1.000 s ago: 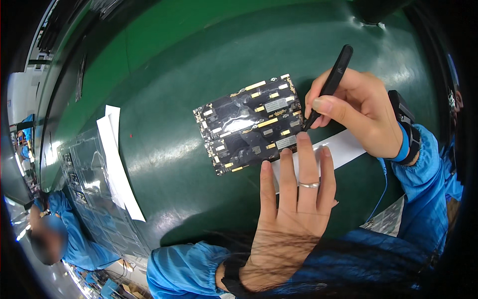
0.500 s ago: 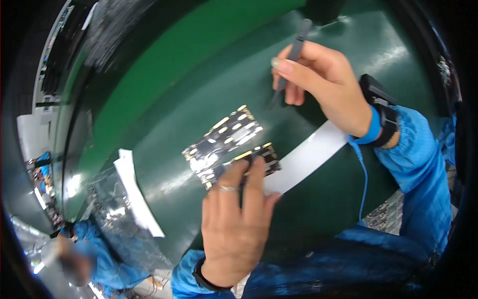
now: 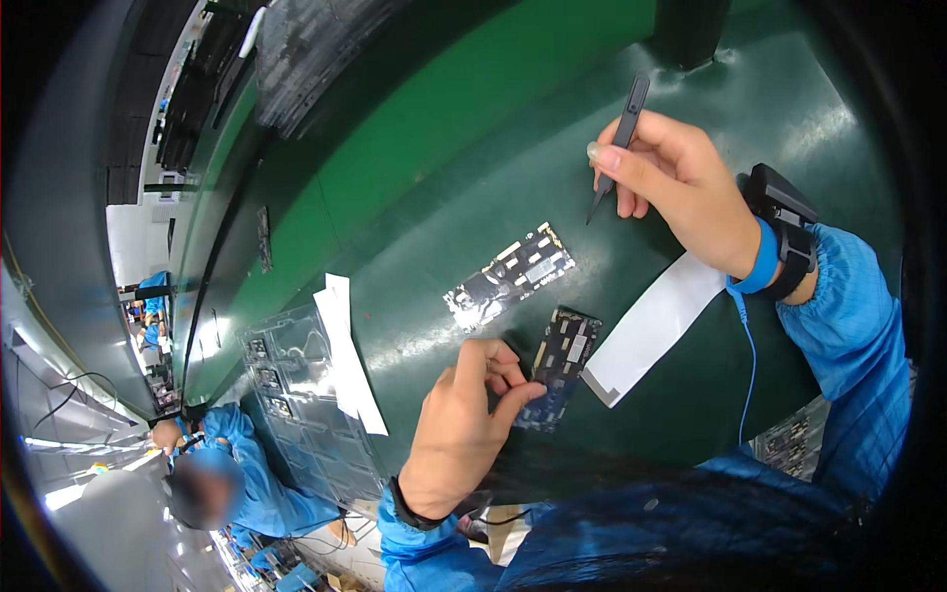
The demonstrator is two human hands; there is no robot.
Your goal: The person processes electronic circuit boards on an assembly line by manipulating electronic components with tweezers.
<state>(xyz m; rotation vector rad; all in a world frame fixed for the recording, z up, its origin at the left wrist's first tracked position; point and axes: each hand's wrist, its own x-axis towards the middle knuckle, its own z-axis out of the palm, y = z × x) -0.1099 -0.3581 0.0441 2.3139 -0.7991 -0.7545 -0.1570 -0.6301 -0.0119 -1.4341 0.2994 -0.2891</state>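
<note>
Since the earlier frame one circuit board (image 3: 560, 363) sits apart from the other (image 3: 508, 276), left hand (image 3: 464, 434) pinching it, probably for inspection; right hand (image 3: 671, 178) grips tweezers (image 3: 619, 148) lifted clear of the green tabletop (image 3: 414, 158).

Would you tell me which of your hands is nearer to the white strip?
Left. The left hand holds a dark circuit board beside the white strip; the right hand is raised above it.
</note>
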